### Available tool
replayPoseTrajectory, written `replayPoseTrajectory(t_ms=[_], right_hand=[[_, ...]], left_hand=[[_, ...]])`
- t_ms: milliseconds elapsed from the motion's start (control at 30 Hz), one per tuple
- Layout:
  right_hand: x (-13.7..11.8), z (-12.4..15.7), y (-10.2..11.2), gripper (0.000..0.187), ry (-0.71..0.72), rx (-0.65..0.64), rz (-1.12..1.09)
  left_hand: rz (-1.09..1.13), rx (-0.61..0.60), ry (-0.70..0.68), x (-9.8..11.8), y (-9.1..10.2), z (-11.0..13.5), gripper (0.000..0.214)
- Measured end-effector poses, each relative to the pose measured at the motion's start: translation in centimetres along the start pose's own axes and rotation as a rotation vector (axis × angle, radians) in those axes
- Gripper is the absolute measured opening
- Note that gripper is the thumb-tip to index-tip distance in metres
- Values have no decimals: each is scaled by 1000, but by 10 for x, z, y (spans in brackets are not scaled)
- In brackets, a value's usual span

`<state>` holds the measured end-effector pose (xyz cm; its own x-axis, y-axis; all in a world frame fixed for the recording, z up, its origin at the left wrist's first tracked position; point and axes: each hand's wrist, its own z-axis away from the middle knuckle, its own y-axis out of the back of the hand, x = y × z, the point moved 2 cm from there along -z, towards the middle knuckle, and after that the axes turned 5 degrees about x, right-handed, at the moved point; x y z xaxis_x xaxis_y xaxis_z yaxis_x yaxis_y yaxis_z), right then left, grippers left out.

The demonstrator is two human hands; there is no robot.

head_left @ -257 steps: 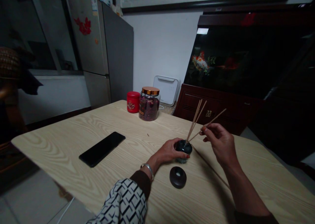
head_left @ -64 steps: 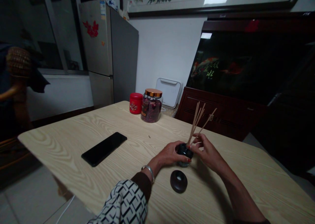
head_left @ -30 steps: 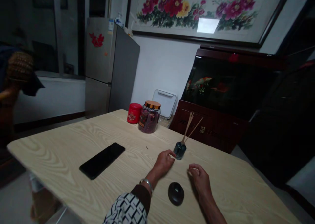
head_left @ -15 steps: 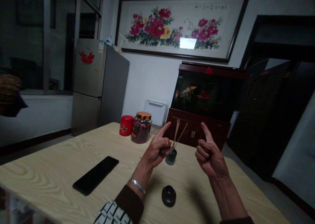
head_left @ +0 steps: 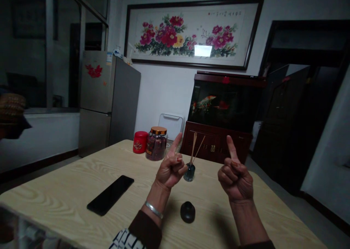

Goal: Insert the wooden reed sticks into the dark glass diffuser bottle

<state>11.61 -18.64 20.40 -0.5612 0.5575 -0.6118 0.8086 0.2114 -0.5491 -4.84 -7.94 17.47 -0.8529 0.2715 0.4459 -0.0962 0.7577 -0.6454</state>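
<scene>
My left hand is raised above the table, index finger pointing up and the other fingers curled in, holding nothing. It wears a silver bangle at the wrist. My right hand makes the same sign to the right, index finger up, the rest folded, also without anything in it. Between them stands a reed diffuser, partly behind the left hand's fingers. A small dark rounded object lies on the table below. Neither hand visibly touches anything on the table.
On the wood-grain table lie a black phone, a red canister and a jar with a copper-coloured lid. Behind are a refrigerator, a fish tank and a framed flower painting.
The left hand has shifted slightly left, its finger more upright. The right hand has turned a little, with its fingers still curled. The whole view has tilted slightly.
</scene>
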Motion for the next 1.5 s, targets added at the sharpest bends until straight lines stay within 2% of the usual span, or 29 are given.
replayPoseTrajectory(t_ms=[300,433,533,567,633,667,767,833,933,1033,1167,1267,1400,1500], right_hand=[[-10,5,-9,83,14,-32,-7],[-6,9,0,74,-17,-19,-4],[12,7,27,60,-103,89,144],[22,7,41,55,-142,155,247],[45,6,72,48,-224,320,536],[59,7,88,46,-283,401,714],[98,7,130,43,-371,481,895],[121,1,151,47,-383,501,956],[149,-17,177,64,-360,521,1030],[171,-40,194,78,-305,506,1069],[191,-61,203,74,-248,428,1091],[195,-63,203,66,-210,393,1125],[190,-47,195,63,-189,364,1182],[181,-20,181,61,-200,331,1211]], left_hand=[[43,-14,-11,3,-12,5,90],[7,53,-7,-2,-2,10,92],[-188,206,10,-12,28,9,78],[-330,287,25,-17,42,9,69],[-784,473,77,-30,75,12,51],[-873,520,96,-37,90,15,46],[-1041,572,120,-60,131,28,24],[-1136,586,118,-72,150,37,15],[-1243,582,130,-83,168,46,11],[-1302,562,149,-87,177,46,13],[-1331,537,172,-88,182,45,14],[-1331,531,174,-88,183,44,14],[-1305,536,177,-89,184,45,19],[-1244,472,178,-92,181,47,40]])
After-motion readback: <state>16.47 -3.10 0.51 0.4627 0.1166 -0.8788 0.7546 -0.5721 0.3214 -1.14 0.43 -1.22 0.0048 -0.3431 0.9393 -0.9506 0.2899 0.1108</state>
